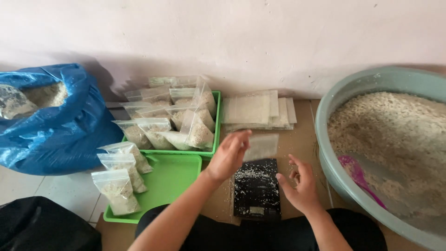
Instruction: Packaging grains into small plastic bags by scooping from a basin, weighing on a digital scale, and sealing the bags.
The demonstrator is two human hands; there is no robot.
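My left hand (228,155) holds an empty clear zip bag (261,146) by its edge, above a black kitchen scale (256,189) dusted with pale grains. Just right of the scale hovers my right hand (300,184), its fingers apart and curled, with nothing in it. A stack of empty clear bags (258,110) lies beyond the scale by the wall.
A green tray (174,180) on the left carries several filled bags of grain (195,130), with three more along its left edge. A large grey-green basin (334,116) of grain with a pink scoop (355,174) sits at right. A blue sack (55,135) of grain stands far left.
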